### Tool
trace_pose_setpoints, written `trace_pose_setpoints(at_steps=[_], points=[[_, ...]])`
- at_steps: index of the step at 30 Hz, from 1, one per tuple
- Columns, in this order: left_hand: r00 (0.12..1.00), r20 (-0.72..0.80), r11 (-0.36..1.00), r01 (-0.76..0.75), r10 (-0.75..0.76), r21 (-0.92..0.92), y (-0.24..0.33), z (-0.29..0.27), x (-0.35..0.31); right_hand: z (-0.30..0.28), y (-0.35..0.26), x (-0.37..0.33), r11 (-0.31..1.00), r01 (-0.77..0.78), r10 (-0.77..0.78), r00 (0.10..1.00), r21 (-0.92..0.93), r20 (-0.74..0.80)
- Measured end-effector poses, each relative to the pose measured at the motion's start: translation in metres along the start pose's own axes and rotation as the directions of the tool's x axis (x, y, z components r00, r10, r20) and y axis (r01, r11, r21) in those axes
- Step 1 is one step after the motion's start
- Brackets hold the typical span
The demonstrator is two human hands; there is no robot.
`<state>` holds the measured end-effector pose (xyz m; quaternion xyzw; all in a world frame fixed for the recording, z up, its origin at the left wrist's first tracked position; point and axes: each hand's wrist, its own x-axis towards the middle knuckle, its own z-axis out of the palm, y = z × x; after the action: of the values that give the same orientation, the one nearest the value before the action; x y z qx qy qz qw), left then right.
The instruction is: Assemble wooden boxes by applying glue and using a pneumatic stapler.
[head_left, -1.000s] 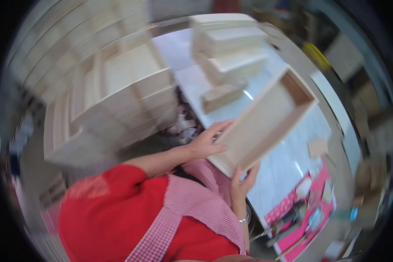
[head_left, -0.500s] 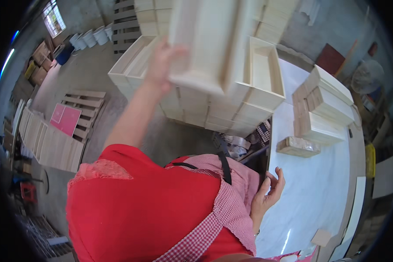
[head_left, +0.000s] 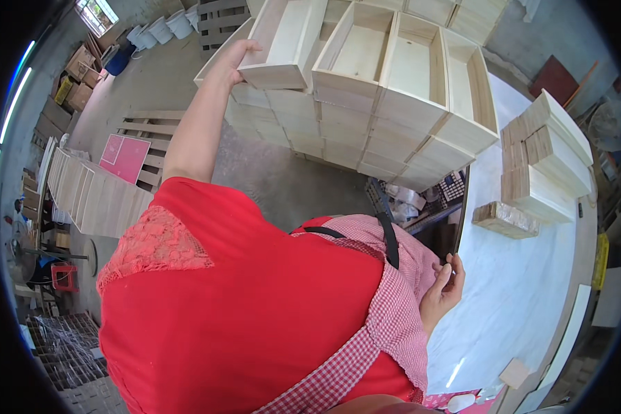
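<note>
My left hand (head_left: 239,63) reaches far forward and grips the near left corner of a pale wooden box (head_left: 272,74), thumb over the rim. This open-topped box is on top of the stack, at its left side. Beside it sit several more wooden boxes (head_left: 345,84) in a row, with layers of the same kind beneath. My right hand (head_left: 443,293) hangs by the edge of the white table (head_left: 510,290), its fingers loosely curled and nothing seen in them.
On the table stand several wooden pieces (head_left: 541,172) and a wrapped bundle (head_left: 507,219). Under the table edge is a dark crate (head_left: 414,207) with clutter. To the left lie a pallet (head_left: 152,148), a pink board (head_left: 124,157) and a row of wooden boxes (head_left: 96,196).
My left hand has brought the wooden box down and leftward onto the stack, uncovering the boxes to its right. The view has shifted. My right hand stays by the table edge.
</note>
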<state>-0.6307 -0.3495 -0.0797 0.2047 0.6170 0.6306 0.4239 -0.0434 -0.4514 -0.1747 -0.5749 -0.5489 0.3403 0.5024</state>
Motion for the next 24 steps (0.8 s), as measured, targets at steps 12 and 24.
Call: trace_pose_setpoints(at_steps=[12, 24], points=[[0.994, 0.087, 0.958, -0.086, 0.065, 0.273, -0.001, 0.015, 0.015, 0.0, 0.01, -0.012, 0.991, -0.122, 0.123, 0.992, -0.055, 0.004], [0.996, 0.06, 0.817, -0.091, 0.068, 0.569, -0.002, 0.016, 0.046, -0.001, 0.014, -0.027, 0.962, -0.239, 0.243, 0.97, -0.133, 0.013]])
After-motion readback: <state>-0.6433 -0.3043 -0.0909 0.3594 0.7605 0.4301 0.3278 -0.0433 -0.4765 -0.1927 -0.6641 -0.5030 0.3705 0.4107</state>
